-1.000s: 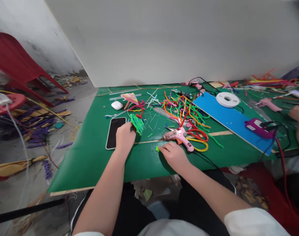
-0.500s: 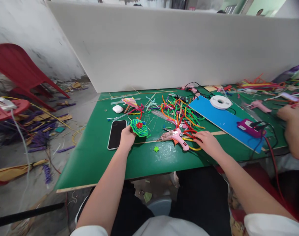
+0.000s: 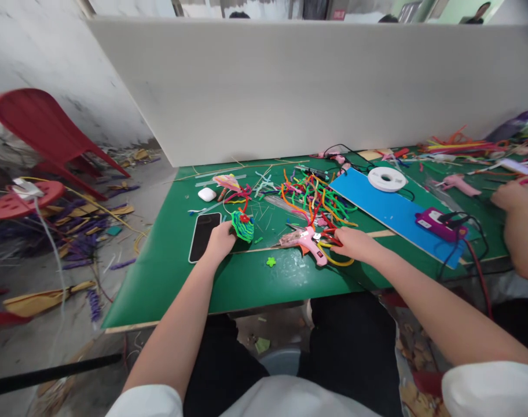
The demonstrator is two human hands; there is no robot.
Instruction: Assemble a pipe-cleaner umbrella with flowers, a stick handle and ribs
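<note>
- Head view: the left hand [image 3: 220, 240] rests on the green table [image 3: 246, 281], its fingers pressed together around the lower edge of a green striped pipe-cleaner disc [image 3: 242, 226]. The disc has a red dot at its middle and stands tilted just above the tabletop.
- A black phone [image 3: 203, 234] lies face up, touching the left side of that hand. A white earbud case [image 3: 207, 194] sits farther back.
- The right hand [image 3: 355, 244] lies palm down, its fingertips bunched at some red pipe-cleaner strands [image 3: 330, 236] on the near edge of the tangled pipe-cleaner pile [image 3: 316, 197]. I cannot tell whether it actually grips a strand.
- A pink glue gun [image 3: 305, 237] lies on its side between the two hands, just beside the right fingertips. A small green flower shape [image 3: 271, 262] lies in front of it.
- To the right, a blue board [image 3: 394, 211] carries a white tape roll [image 3: 386, 178] and a purple device [image 3: 437, 223].
- Another person's hand [image 3: 513, 194] works at the far right edge.
</note>
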